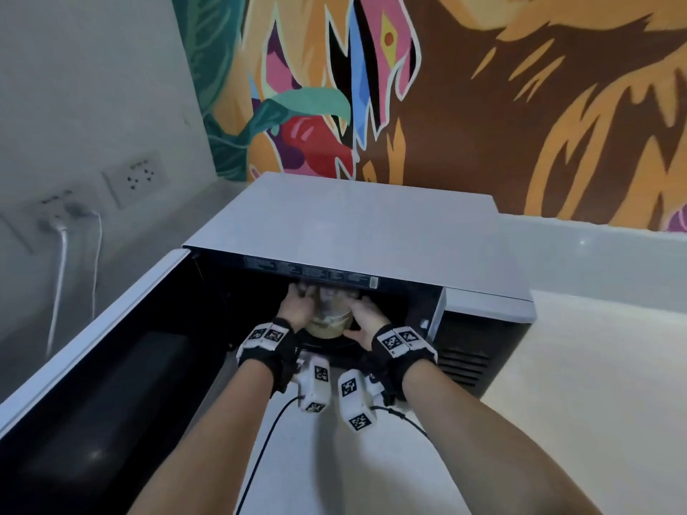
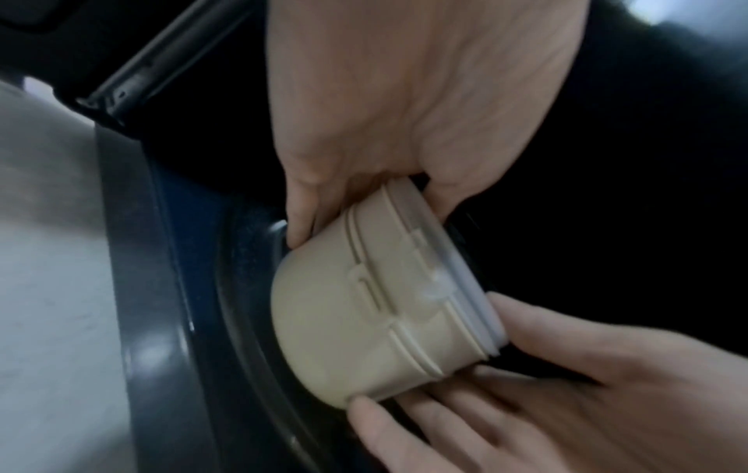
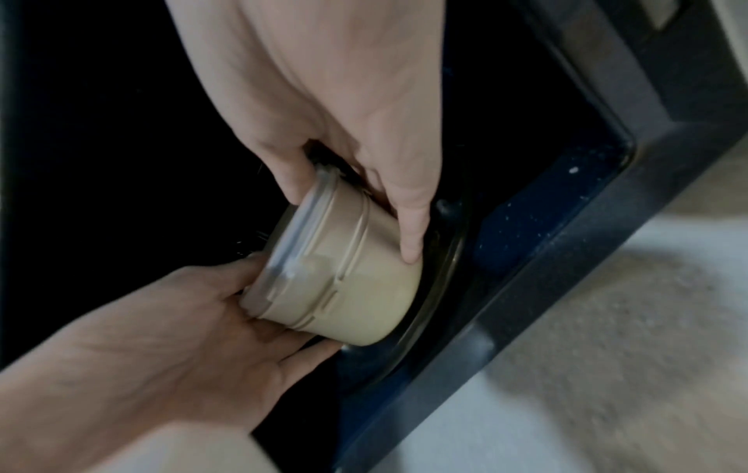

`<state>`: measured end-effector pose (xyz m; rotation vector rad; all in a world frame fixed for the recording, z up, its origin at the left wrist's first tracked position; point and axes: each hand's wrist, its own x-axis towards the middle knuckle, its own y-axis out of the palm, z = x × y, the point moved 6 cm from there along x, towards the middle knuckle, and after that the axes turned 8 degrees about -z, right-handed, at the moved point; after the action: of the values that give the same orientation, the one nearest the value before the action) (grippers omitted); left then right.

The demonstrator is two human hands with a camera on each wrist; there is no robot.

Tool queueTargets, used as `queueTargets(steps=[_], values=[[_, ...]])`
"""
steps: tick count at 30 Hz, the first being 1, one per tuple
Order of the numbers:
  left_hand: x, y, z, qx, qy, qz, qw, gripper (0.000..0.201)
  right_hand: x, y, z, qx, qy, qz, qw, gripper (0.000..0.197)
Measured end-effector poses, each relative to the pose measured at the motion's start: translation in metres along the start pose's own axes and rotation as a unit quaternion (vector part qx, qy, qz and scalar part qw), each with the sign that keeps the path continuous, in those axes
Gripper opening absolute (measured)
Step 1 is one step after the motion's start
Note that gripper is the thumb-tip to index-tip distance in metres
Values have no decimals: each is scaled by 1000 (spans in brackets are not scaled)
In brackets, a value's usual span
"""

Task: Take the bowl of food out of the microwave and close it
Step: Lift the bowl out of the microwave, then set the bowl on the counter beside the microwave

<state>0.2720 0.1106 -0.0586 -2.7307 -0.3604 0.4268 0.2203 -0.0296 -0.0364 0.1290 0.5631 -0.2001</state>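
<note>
Inside the open microwave (image 1: 357, 224), the lidded bowl (image 1: 331, 321) is clasped by left hand (image 1: 297, 308) and right hand (image 1: 366, 321); likely rigid, hot, best held at its sides.

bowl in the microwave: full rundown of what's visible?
The bowl is a round beige container, plastic by the look, with raised ribs around its upper wall and a clear lid clipped on. Contents are not visible. It sits upright on the glass turntable inside the open microwave. The left hand and right hand grip it from opposite sides.
</note>
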Motion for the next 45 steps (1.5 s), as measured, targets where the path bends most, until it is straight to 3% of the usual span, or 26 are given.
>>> queueTargets(steps=[5, 7, 12, 15, 22, 27, 32, 37, 41, 43, 45], values=[[-68, -20, 2, 19, 19, -20, 999, 67, -40, -14, -16, 11, -8, 29, 999, 71], [-100, -24, 7, 34, 20, -15, 999, 65, -55, -24, -32, 23, 5, 52, 998, 72], [-200, -13, 32, 37, 55, 31, 997, 60, -103, -74, -86, 45, 48, 107, 992, 39], [-246, 15, 49, 52, 41, 79, 995, 56, -133, -122, -116, 34, 47, 108, 992, 34], [-321, 141, 63, 74, 73, 196, 975, 38, -162, -269, -168, 59, 56, -24, 996, 29], [-355, 230, 44, 48, 93, 256, 961, 51, -167, -361, -161, 84, 9, -130, 988, 28], [-364, 276, 36, 49, 85, 306, 947, 55, -160, -405, -162, 101, 11, -173, 980, 26], [-361, 281, 33, 46, 89, 305, 947, 50, -155, -408, -157, 61, -1, -201, 978, 15], [-366, 258, 17, 75, 119, 330, 933, 55, -151, -406, -153, 49, -10, -221, 974, 36], [-361, 221, 5, 133, 189, 292, 928, 62, -153, -405, -149, 16, -19, -266, 964, 52], [-352, 163, -14, 159, 310, 209, 914, 58, -160, -405, -132, -84, -86, -324, 939, 67]])
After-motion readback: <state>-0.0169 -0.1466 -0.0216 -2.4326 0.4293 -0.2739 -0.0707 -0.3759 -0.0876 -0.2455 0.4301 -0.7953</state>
